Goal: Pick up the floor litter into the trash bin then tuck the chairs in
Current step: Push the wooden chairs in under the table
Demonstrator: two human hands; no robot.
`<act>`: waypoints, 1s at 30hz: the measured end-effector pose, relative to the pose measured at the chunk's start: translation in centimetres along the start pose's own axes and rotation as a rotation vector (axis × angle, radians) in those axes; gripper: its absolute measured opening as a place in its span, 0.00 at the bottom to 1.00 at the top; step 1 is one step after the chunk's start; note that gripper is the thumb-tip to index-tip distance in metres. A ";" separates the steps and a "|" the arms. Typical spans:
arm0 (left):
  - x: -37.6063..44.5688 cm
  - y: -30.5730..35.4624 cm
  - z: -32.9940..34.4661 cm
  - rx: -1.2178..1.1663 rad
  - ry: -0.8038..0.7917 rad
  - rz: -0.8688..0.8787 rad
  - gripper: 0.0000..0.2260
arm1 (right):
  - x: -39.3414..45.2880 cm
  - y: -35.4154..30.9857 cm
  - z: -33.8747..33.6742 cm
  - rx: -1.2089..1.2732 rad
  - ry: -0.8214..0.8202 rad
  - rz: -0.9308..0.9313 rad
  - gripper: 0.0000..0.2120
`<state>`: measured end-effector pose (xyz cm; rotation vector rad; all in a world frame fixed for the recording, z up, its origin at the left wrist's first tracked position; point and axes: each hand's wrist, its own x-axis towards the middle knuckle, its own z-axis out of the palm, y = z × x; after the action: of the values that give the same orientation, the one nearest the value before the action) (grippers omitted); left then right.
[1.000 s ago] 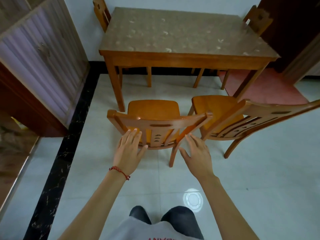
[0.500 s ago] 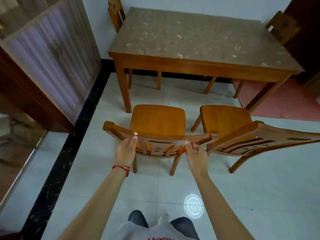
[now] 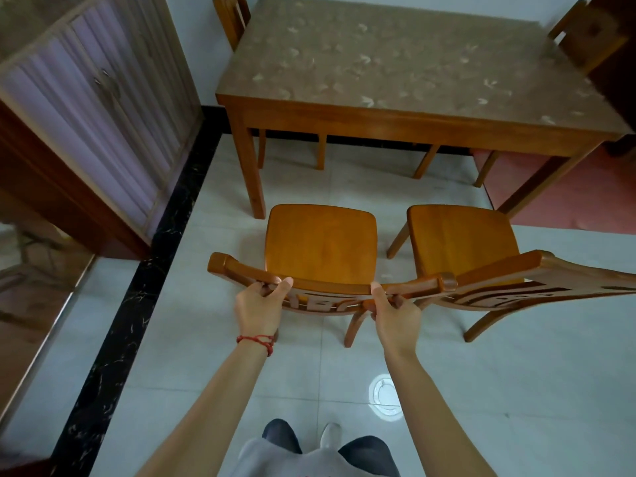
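Observation:
Two orange wooden chairs stand on the tiled floor, facing a wooden table (image 3: 395,117). My left hand (image 3: 260,306) and my right hand (image 3: 394,313) both grip the top rail of the left chair (image 3: 320,246), thumbs on top and fingers curled under. The front edge of its seat sits just short of the table's near left leg. The right chair (image 3: 461,239) stands beside it, its backrest close to my right hand. No litter and no trash bin are in view.
Two more chairs (image 3: 232,15) are tucked in at the table's far side, one at each corner. A tall cabinet (image 3: 103,108) with ribbed doors lines the left wall behind a black floor strip. A red mat (image 3: 568,197) lies right of the table.
Both hands went from hovering open behind the left chair's backrest to gripping its top rail. The view has drawn closer to the chair and table.

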<state>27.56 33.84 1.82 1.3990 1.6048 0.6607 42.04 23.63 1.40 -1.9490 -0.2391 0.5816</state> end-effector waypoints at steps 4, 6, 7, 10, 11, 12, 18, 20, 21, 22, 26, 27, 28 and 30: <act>0.5 0.1 0.1 0.009 0.003 0.010 0.13 | 0.3 -0.1 0.3 0.009 0.004 -0.004 0.11; 0.8 0.2 0.1 0.001 0.008 0.012 0.13 | 0.5 -0.1 0.5 -0.023 0.000 -0.032 0.13; 1.0 0.3 0.1 -0.006 0.010 0.013 0.13 | 0.6 0.0 0.7 -0.033 0.000 -0.044 0.14; 2.0 0.7 0.0 -0.026 0.013 -0.001 0.12 | 1.2 -0.2 1.3 -0.025 0.000 -0.051 0.15; 2.4 0.8 0.0 -0.025 0.012 -0.006 0.13 | 1.3 -0.4 1.5 -0.018 -0.004 -0.051 0.15; 2.7 0.9 0.1 -0.022 0.012 -0.008 0.13 | 1.6 -0.5 1.8 -0.011 -0.011 -0.053 0.14; 4.4 2.0 0.7 -0.067 0.002 -0.039 0.11 | 3.0 -1.7 2.3 -0.011 -0.014 -0.077 0.15; 5.0 2.3 1.1 -0.097 -0.020 -0.054 0.11 | 3.8 -2.0 2.3 -0.016 -0.012 -0.079 0.15; 5.2 2.4 1.3 -0.100 -0.029 -0.053 0.12 | 4.2 -2.1 2.3 -0.021 -0.015 -0.080 0.15; 5.5 2.5 1.5 -0.105 -0.034 -0.053 0.12 | 4.7 -2.2 2.3 -0.024 -0.020 -0.082 0.14; 6.9 3.0 2.8 -0.195 -0.027 -0.103 0.10 | 6.5 -2.7 2.4 -0.022 -0.047 -0.096 0.13; 7.3 3.3 3.1 -0.205 -0.026 -0.105 0.10 | 7.0 -2.9 2.5 -0.024 -0.049 -0.102 0.14; 7.7 3.5 3.4 -0.203 -0.025 -0.104 0.10 | 7.5 -3.1 2.6 -0.024 -0.050 -0.109 0.14; 8.4 4.1 3.9 -0.192 -0.018 -0.103 0.10 | 8.6 -3.4 3.0 -0.025 -0.056 -0.112 0.13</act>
<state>33.11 42.26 1.16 1.1722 1.5448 0.7184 48.28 31.05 0.90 -1.9319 -0.3897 0.5620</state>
